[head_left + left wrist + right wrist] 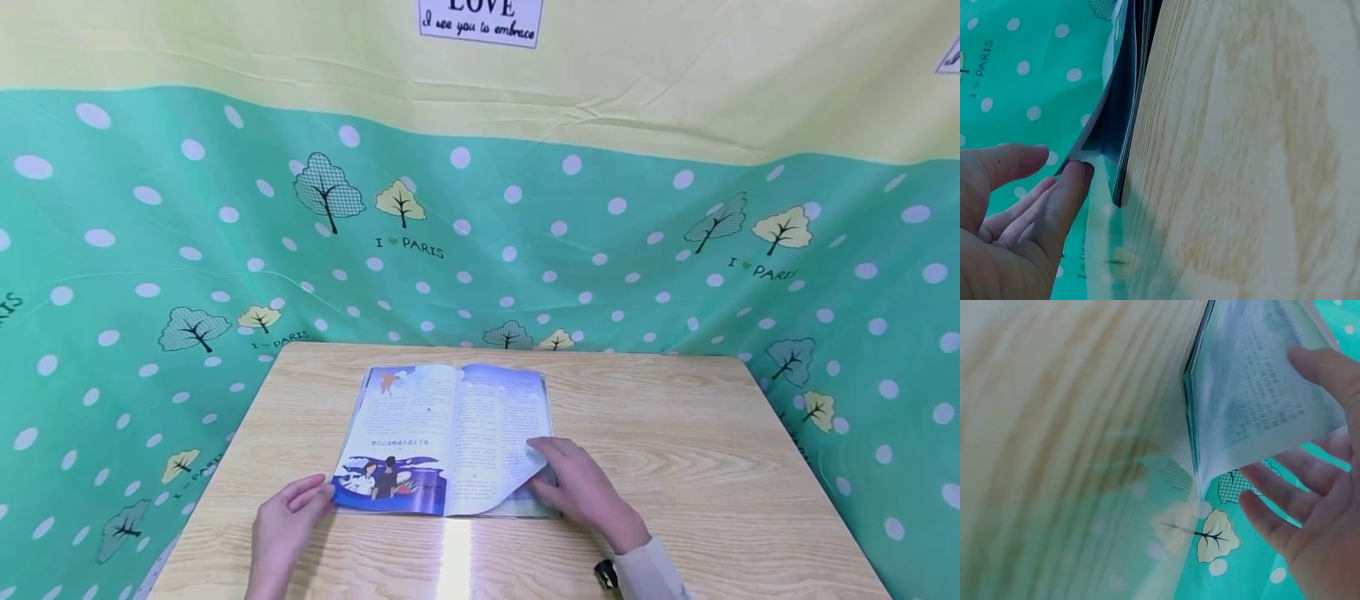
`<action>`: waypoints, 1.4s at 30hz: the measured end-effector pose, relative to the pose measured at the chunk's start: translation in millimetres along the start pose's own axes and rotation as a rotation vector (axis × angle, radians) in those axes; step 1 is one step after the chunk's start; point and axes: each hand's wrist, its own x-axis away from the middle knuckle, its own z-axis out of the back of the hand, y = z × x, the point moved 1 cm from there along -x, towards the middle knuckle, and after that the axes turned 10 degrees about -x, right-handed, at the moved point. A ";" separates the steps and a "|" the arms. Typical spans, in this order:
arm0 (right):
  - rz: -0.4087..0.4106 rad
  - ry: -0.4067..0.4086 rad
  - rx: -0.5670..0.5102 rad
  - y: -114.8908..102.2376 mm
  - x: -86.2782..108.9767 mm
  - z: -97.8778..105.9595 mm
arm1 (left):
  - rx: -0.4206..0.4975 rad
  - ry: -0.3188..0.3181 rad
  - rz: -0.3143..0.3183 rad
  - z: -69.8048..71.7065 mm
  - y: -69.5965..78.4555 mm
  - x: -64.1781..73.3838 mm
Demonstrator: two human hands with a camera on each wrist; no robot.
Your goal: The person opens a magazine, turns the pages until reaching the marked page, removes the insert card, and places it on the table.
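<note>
An open magazine [480,450] lies on the wooden table, printed text on both pages and a picture of people at the lower left. At its lower right corner my right hand [585,492] pinches a lifted page, which bows up along the bottom edge. The right wrist view shows the thumb [1310,365] on the underside of this page [1260,394], with the fingers on its other side. My left hand [288,521] is at the lower left corner. In the left wrist view, a fingertip [1079,167] touches a raised page corner while the thumb stays apart from it.
The wooden table [660,433] extends on both sides of the magazine. A green and yellow cloth [510,200] with dots and trees hangs behind and beside it. A small black object [606,573] is by the right sleeve [652,571].
</note>
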 end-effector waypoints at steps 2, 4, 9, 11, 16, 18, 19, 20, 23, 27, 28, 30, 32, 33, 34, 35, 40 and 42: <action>-0.013 0.056 -0.003 1.5 0.0 0.2 | -0.052 0.011 0.007 1.8 0.6 0.0; -0.047 0.092 -0.013 1.9 -0.1 0.4 | -0.094 0.023 0.013 3.2 2.0 0.0; -0.184 0.146 0.006 -0.5 -1.7 0.7 | -0.138 0.045 -0.002 6.2 8.7 3.3; -0.226 0.162 0.031 -1.7 -3.0 0.3 | -0.127 0.043 -0.015 5.9 13.4 5.3; -0.285 0.171 0.035 -6.3 -7.1 -0.1 | -0.085 0.014 -0.031 -3.2 28.4 8.7; -0.311 0.161 0.017 -8.5 -9.0 -0.3 | -0.072 0.002 -0.045 -10.5 34.0 9.0; -0.320 0.155 0.008 -9.1 -9.9 -1.0 | -0.060 -0.011 -0.055 -14.7 36.4 8.9; -0.326 0.147 0.007 -9.6 -10.7 -1.7 | -0.044 -0.025 -0.068 -19.3 38.7 8.8; -0.311 0.122 0.009 -11.5 -12.3 -5.3 | 0.011 -0.070 -0.114 -34.8 44.9 8.7; -0.234 0.093 0.017 -14.5 -13.9 -13.0 | 0.083 -0.133 -0.184 -55.7 52.5 10.7; -0.209 0.086 0.019 -15.5 -14.5 -15.2 | 0.101 -0.149 -0.205 -60.8 54.9 11.7; -0.171 0.071 0.017 -17.8 -16.0 -19.3 | 0.144 -0.186 -0.242 -70.5 59.9 14.2; -0.125 0.047 0.022 -20.6 -17.7 -22.8 | 0.188 -0.227 -0.274 -79.6 65.1 17.2; -0.101 0.037 0.026 -22.1 -18.3 -24.4 | 0.208 -0.245 -0.284 -83.8 67.8 18.8; -0.080 0.026 0.029 -23.7 -18.9 -25.6 | 0.223 -0.260 -0.288 -87.7 70.2 20.3; -0.056 0.017 0.031 -25.2 -19.4 -26.5 | 0.233 -0.277 -0.294 -91.3 72.4 21.8; 0.047 0.003 0.017 -32.9 -20.4 -28.2 | 0.225 -0.334 -0.323 -105.0 79.6 26.4; 0.060 -0.002 0.011 -35.1 -20.6 -28.2 | 0.212 -0.344 -0.332 -108.0 80.3 27.2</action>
